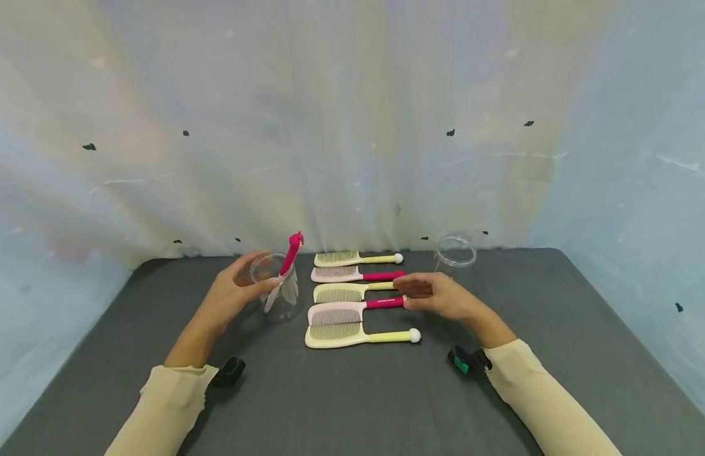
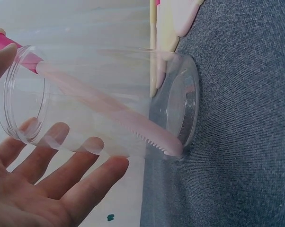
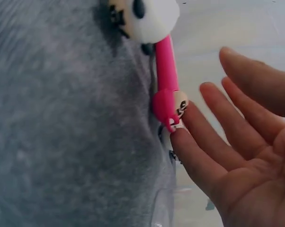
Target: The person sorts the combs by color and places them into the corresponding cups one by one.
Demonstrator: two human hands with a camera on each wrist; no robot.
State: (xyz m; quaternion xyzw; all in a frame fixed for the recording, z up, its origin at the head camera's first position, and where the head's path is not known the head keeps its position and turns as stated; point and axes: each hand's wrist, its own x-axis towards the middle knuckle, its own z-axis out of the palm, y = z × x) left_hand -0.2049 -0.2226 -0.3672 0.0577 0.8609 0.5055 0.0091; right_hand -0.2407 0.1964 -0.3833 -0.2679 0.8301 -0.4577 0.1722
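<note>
My left hand (image 1: 232, 290) holds a clear plastic jar (image 2: 104, 61) round its side, thumb near the rim and fingers spread along the wall. Leaning inside the jar is a pink comb (image 2: 133, 120), its magenta handle (image 1: 290, 255) sticking out over the rim. Several combs lie in a column to the right: yellow combs (image 1: 332, 335) alternate with pink ones (image 1: 335, 313), handles pointing right. My right hand (image 1: 440, 296), fingers extended and holding nothing, is at the handle ends; in its wrist view the fingertips are right at a magenta handle's figure end (image 3: 165, 106).
Another clear jar (image 1: 456, 251) stands at the back right, behind my right hand. The dark grey tabletop (image 1: 352, 399) ends at a pale sheet (image 1: 352, 126) that hangs behind and at the sides.
</note>
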